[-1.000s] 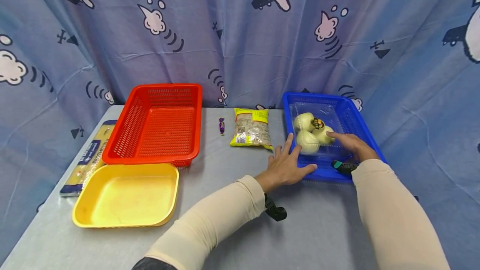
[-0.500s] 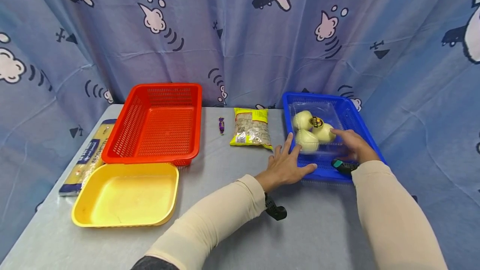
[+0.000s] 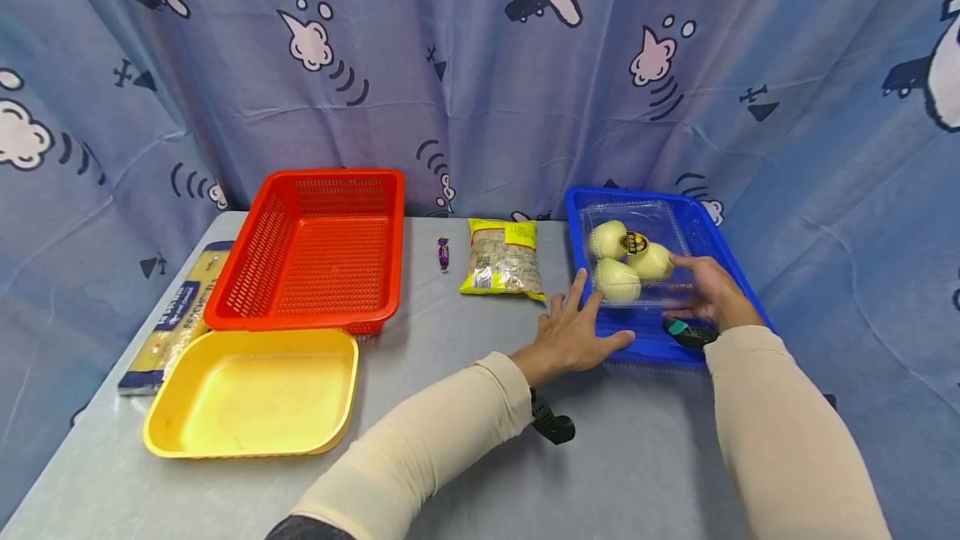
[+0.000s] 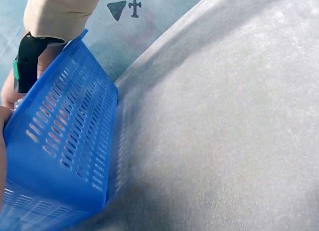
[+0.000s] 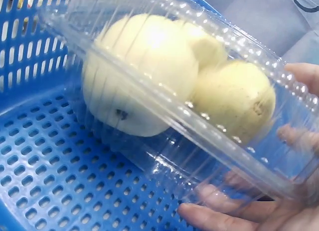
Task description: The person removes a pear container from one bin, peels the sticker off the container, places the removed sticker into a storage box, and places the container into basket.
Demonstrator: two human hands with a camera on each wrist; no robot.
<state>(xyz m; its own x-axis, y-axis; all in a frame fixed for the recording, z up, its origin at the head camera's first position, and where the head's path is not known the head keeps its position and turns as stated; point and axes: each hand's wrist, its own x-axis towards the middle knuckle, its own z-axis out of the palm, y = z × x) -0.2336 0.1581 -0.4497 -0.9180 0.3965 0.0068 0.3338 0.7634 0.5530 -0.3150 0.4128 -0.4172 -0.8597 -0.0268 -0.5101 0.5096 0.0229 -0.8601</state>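
Note:
A clear plastic box (image 3: pixel 637 261) with three pale round fruits sits tilted inside the blue basket (image 3: pixel 652 354) at the right. My right hand (image 3: pixel 693 290) grips the box's near right end, with fingers under it and the thumb on top. In the right wrist view the box (image 5: pixel 199 116) is raised off the blue basket floor (image 5: pixel 60 181), and my fingers (image 5: pixel 214 213) show through the plastic. My left hand (image 3: pixel 581 315) rests with straight, spread fingers on the basket's near left corner. The left wrist view shows the basket's wall (image 4: pixel 65 141) and the grey table (image 4: pixel 224 116).
An empty red basket (image 3: pixel 315 248) stands at the back left, with a yellow tray (image 3: pixel 255 390) in front of it and a long pasta pack (image 3: pixel 176 315) along the table's left edge. A snack bag (image 3: pixel 504 255) and a small purple candy (image 3: pixel 443 252) lie between the baskets.
My right hand has closed on the box's near end and raised it, tilting the box up from the basket floor. The left hand has stayed on the basket corner.

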